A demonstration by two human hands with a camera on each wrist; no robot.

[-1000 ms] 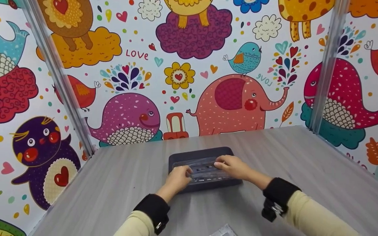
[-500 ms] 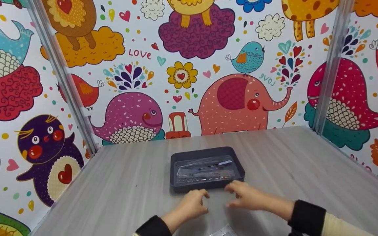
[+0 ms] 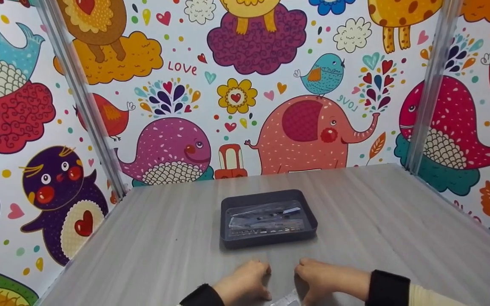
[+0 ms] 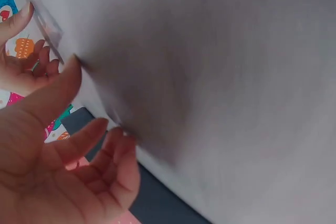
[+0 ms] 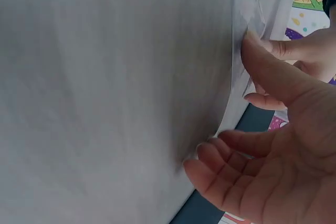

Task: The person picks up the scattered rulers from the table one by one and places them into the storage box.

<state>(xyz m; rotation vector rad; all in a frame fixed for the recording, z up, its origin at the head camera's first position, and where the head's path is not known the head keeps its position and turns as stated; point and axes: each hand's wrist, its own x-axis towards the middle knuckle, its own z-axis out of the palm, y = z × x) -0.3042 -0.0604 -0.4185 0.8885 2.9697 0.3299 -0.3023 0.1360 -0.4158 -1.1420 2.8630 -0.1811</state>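
A dark grey tray (image 3: 270, 239) sits mid-table with a clear plastic packet (image 3: 266, 221) of small parts lying flat inside it. My hands are in front of the tray, near the table's front edge. My left hand (image 3: 247, 278) rests with loosely curled fingers (image 4: 113, 140) touching the tabletop and holds nothing. My right hand (image 3: 319, 276) lies beside it, its fingers (image 5: 210, 163) loosely bent over the table. Between the hands, at the frame's bottom edge, lies a second clear packet (image 3: 285, 301); the right thumb is at its edge (image 5: 254, 9).
The grey wood-grain table (image 3: 398, 221) is walled on three sides by cartoon-animal panels (image 3: 270, 85) with metal corner posts (image 3: 79, 97). The tray's dark side shows in the left wrist view (image 4: 157, 203).
Both hands left the packet in the tray and drew back toward me, down to the table's front edge beside the second packet. The tray stayed put.
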